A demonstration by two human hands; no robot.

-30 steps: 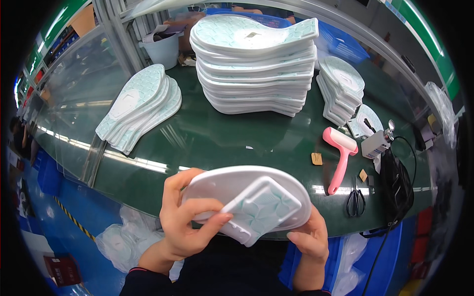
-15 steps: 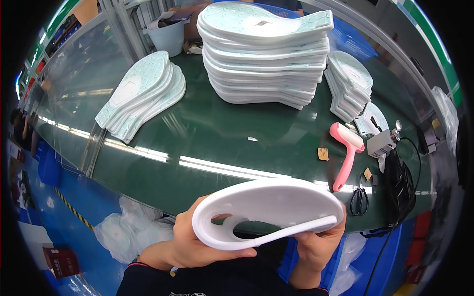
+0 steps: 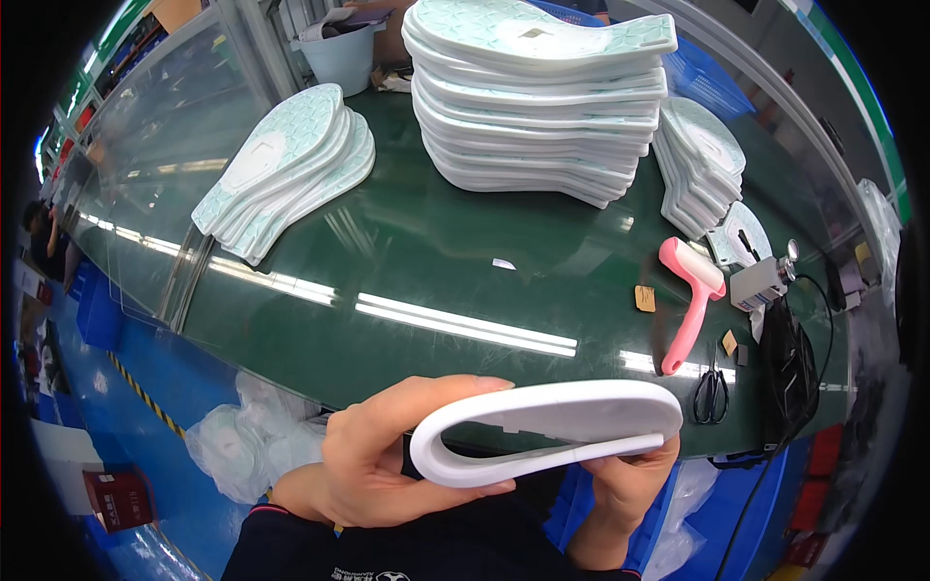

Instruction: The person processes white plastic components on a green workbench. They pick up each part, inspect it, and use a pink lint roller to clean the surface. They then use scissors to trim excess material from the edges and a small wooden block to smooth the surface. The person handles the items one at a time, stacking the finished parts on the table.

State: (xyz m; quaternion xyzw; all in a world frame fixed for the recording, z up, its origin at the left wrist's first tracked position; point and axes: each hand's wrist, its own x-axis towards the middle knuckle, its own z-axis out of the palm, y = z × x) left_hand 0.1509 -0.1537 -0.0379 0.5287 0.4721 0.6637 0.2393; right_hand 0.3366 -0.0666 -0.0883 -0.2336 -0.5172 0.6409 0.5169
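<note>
Close to me, above the bench's near edge, I hold a white molded plastic piece (image 3: 591,412), a hollow flattened loop with a rounded left end. My left hand (image 3: 373,450) grips that rounded end, fingers over the top and thumb along the lower edge. My right hand (image 3: 625,484) pinches the lower right end, its thumb against the lower strip; its other fingers are mostly hidden behind the piece.
Paddle-shaped white panels with pale green patterning form a tall stack (image 3: 538,126), a left pile (image 3: 291,169) and a right pile (image 3: 697,160) on the green bench (image 3: 436,261). Right: pink-handled roller (image 3: 690,310), black scissors (image 3: 711,395), small bottle (image 3: 760,283), black bag (image 3: 790,368).
The white piece has tipped so its inside shows less, and it sits slightly lower and to the right. My left hand's fingers have moved onto its top edge. The right hand keeps its grip.
</note>
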